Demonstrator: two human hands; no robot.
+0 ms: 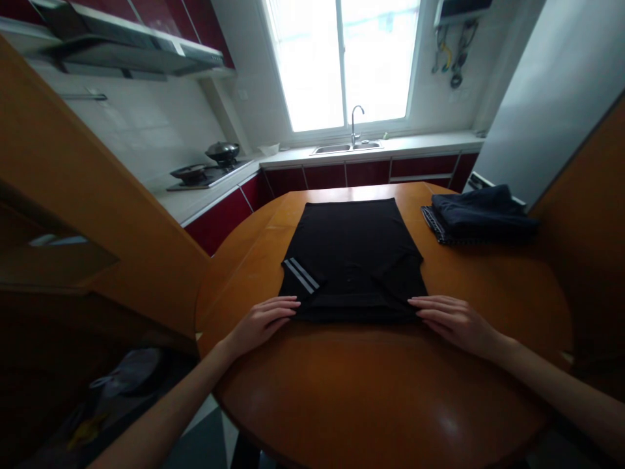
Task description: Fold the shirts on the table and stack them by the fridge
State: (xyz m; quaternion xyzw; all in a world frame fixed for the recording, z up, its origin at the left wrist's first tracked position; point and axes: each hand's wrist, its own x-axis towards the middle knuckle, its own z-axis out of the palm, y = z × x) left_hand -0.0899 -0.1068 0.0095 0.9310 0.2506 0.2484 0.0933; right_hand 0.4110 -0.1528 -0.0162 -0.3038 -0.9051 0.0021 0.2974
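A black short-sleeved shirt [349,241] lies spread on the wooden table, its sides turned inward. One folded-in sleeve with two pale stripes [301,275] shows at its left. Small buttons are faintly visible near the middle, close to the edge nearest me. At the near left corner, the outstretched fingers of my left hand [266,320] rest on the cloth. My right hand [452,319] touches the near right corner in the same way, fingers extended. Both thumbs are hard to make out, and cloth under the fingertips is hidden.
The round-ended wooden table [371,384] fills the foreground. Dark folded clothes [483,212] are stacked at its right. Beyond stand a counter with a sink [334,149] and faucet, a stove with pans [222,151], and a refrigerator [551,85]. A wooden partition [97,169] rises at left.
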